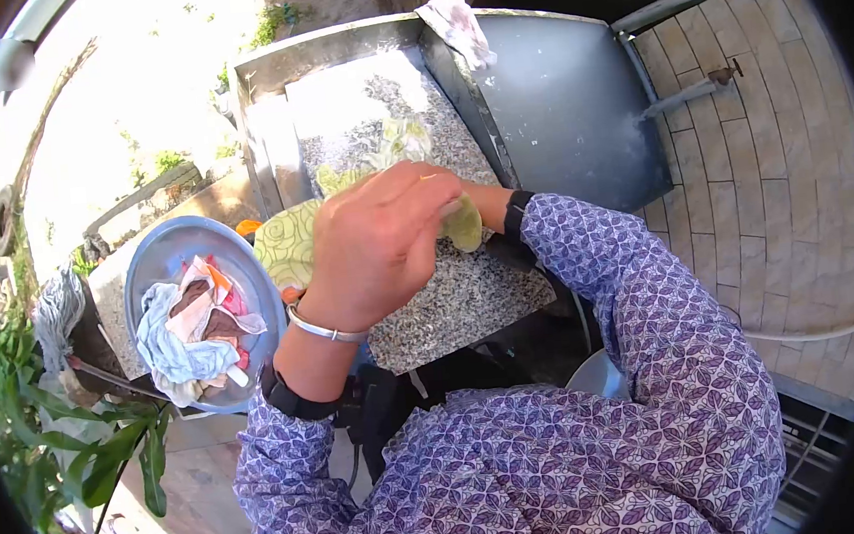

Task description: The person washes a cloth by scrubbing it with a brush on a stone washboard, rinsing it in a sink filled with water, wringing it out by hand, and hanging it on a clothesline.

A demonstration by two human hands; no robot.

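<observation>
My left hand (384, 230) is raised over the near part of the speckled stone slab (451, 310), its fingers bent together; what they hold, if anything, is hidden. Behind it my right forearm (492, 205) reaches in from the right, and the right hand is mostly hidden behind the left. Around both hands a green patterned cloth (288, 246) shows, draping past the slab's left edge and bunched further back on the slab. Its wet part looks pale and soapy in the bright light.
A round metal basin (167, 249) with several crumpled cloths (186, 331) stands at the left. Right of the slab is a metal sink (565, 106) with a tap (694, 93). A pale rag (456, 29) hangs over the divider. Leafy plants (100, 448) are at lower left.
</observation>
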